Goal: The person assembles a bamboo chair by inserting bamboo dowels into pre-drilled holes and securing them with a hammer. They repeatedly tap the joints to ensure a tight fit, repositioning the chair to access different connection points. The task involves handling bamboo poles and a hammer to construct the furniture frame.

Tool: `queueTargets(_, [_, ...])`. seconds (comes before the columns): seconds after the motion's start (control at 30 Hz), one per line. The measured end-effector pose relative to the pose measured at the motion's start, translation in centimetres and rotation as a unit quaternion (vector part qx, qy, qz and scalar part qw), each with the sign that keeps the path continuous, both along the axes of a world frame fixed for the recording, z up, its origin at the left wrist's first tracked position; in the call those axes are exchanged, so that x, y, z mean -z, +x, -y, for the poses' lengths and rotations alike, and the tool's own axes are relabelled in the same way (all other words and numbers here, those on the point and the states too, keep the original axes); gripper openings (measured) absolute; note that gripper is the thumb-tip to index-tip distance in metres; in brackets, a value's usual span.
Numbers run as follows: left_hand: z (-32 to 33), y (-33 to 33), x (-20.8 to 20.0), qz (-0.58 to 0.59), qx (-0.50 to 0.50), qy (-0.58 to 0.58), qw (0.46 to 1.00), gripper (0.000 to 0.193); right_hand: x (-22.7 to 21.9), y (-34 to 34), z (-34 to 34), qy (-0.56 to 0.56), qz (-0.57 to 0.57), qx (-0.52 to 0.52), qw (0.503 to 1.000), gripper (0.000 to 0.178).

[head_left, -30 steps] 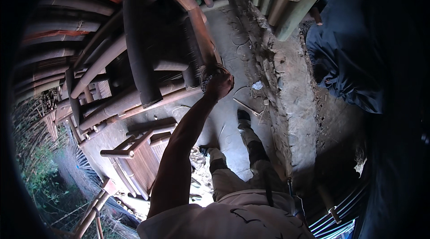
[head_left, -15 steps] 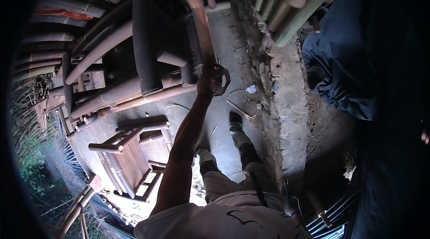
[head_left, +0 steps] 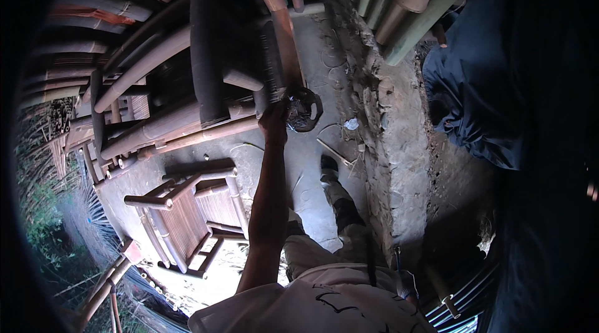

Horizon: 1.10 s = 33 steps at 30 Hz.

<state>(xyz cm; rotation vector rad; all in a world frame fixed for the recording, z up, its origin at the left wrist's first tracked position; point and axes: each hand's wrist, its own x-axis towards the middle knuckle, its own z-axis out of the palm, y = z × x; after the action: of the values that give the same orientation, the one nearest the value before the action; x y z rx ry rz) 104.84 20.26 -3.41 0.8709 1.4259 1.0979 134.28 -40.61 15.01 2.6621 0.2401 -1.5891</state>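
Note:
My left hand (head_left: 272,120) is stretched far forward, at the end of the dark bamboo furniture and just left of a dark, many-sided dish (head_left: 302,126). Small bits and a pale patch show inside the dish. The hand's fingers are in shadow, so whether they grip anything is unclear. Beyond the dish a thick brown bamboo pole (head_left: 286,40) runs away from me, and a dark strip with a finely ridged edge (head_left: 271,52) lies along its left side. My right hand is out of view.
A small bamboo chair (head_left: 187,224) stands at left on the concrete floor (head_left: 306,174). Large bamboo frames (head_left: 206,52) fill the far left. A rough low ledge (head_left: 399,164) runs along the right, with bamboo poles (head_left: 399,2) and dark cloth (head_left: 468,96) beyond it.
My left hand has moved left off the dish, whose inside now shows. The forearm has swung more upright, and the view has shifted slightly.

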Motion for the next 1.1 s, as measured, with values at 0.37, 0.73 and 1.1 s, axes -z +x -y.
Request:
queueTargets(0.37, [5.2, -2.4, -11.6, 0.713, -0.043, -0.052, 0.698, 0.015, 2.6, 2.8, -2.9, 0.095, 0.007, -0.075, 0.993, 0.033])
queueTargets(0.73, [18.2, -15.7, -25.0, 0.321, 0.094, 0.089, 0.938, 0.025, 5.2, 2.6, -15.8, 0.183, 0.058, -0.411, 0.891, 0.036])
queueTargets(1.1, [42.7, -30.3, -29.5, -0.009, 0.011, 0.227, 0.974, 0.028, -7.1, -29.7, -29.9, 0.354, -0.148, -0.498, 0.778, 0.039])
